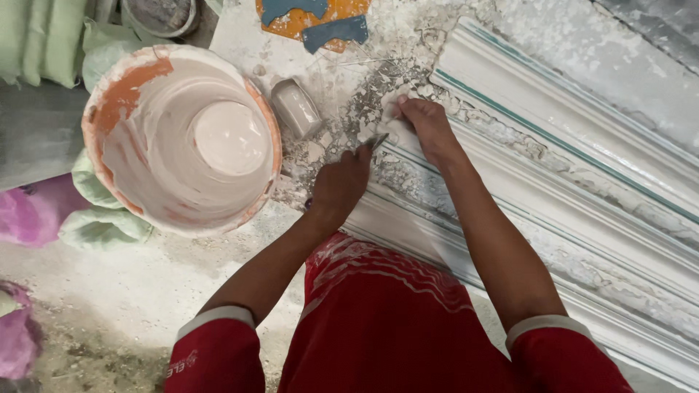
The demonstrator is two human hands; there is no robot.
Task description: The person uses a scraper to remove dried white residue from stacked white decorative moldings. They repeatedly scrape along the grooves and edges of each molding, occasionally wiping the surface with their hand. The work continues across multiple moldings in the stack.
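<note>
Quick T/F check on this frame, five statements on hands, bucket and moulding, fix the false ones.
1. The left hand grips a small metal blade. True.
2. The right hand rests on the bucket rim. False: it presses a pale lump at the end of the white moulding.
3. The orange bucket holds pale plaster mix. True.
4. The bucket is right of the moulding. False: it sits to the left.
5. A small plaster-coated cup lies between bucket and hands. True.
</note>
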